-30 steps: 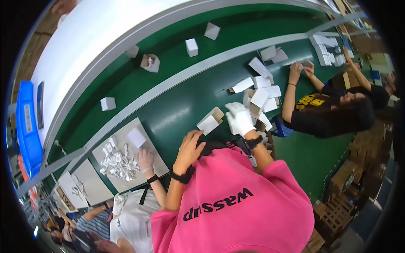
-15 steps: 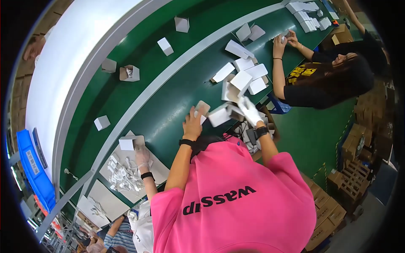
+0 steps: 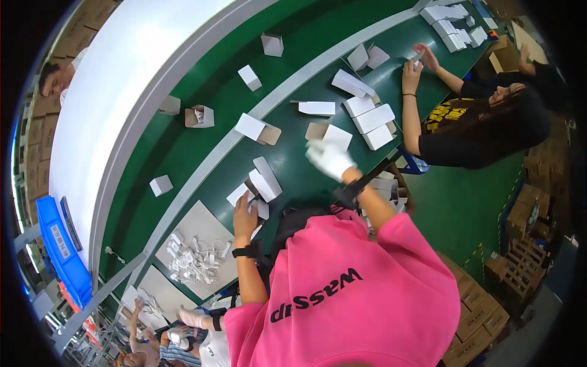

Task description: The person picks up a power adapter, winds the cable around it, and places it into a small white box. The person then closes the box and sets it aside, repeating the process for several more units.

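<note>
My bare left hand (image 3: pixel 246 215) is closed around the edge of a small white box (image 3: pixel 263 210) on the green table. Right beside its fingers an open white box (image 3: pixel 265 179) leans with its flap up, and a further box (image 3: pixel 237 192) lies to their left. My right hand (image 3: pixel 330 160), in a white glove, hovers over the table with its fingers stretched leftward. Just beyond it an open white box (image 3: pixel 338 137) shows its brown inside; the glove overlaps its near edge, and contact is unclear.
Several white boxes (image 3: pixel 374 118) stand in a group to the right. Another open box (image 3: pixel 251 126) straddles the grey rail. White cabled adapters (image 3: pixel 199 260) lie heaped on a pale board at left. A co-worker's hands (image 3: pixel 419 67) work at the far right. A bin (image 3: pixel 397 189) stands below the table edge.
Both hands have moved left, and several boxes are spread along the table with them. One box now sits on the rail. At left, a co-worker's gloved hand has withdrawn from the pale board.
</note>
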The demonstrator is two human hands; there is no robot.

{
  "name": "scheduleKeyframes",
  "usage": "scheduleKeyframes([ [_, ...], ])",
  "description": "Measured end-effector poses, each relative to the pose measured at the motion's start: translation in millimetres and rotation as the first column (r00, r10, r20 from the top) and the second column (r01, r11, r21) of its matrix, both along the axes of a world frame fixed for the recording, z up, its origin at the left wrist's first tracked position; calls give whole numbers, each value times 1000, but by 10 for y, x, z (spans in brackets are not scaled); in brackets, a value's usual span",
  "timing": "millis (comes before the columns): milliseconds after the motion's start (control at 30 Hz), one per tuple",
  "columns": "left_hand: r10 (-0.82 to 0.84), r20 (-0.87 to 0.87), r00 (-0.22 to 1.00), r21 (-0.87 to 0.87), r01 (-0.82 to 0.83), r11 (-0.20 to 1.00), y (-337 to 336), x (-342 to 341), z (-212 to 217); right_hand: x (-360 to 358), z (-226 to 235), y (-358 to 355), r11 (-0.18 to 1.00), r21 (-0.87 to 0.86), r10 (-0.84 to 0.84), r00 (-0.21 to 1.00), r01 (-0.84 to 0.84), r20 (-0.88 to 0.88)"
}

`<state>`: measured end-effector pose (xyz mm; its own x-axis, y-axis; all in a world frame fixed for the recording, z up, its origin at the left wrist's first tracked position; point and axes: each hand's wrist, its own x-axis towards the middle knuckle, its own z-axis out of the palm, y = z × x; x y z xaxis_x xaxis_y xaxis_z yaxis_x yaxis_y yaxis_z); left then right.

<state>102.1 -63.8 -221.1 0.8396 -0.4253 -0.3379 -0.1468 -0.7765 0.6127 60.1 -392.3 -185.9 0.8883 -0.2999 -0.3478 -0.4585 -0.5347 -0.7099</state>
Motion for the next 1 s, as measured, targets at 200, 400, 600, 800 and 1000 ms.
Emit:
scheduleKeyframes([
  [200, -29, -31, 999, -22, 28, 999, -109, -46, 49, 564, -231, -1851, 677, -683, -208, 962, 273, 179],
  [400, 26, -14, 1000, -50, -26, 998, -58, 77, 124, 427, -818, -1501, 946, -324, -45, 986, -10, -162],
  [600, -69, 282, 957, -8, 74, 997, -350, 1161, -156, 330, -462, -28, 915, -264, 261, 946, -306, -192],
  [800, 8, 38, 999, 203, -16, 979, -1007, 1853, -286, -45, -95, -95, 931, -295, 300, 910, -215, 286],
  [1000, -111, 128, 986, 133, 94, 987, -1412, 1990, -348, -570, -281, -994, 730, -629, -268, 959, 267, 96],
])
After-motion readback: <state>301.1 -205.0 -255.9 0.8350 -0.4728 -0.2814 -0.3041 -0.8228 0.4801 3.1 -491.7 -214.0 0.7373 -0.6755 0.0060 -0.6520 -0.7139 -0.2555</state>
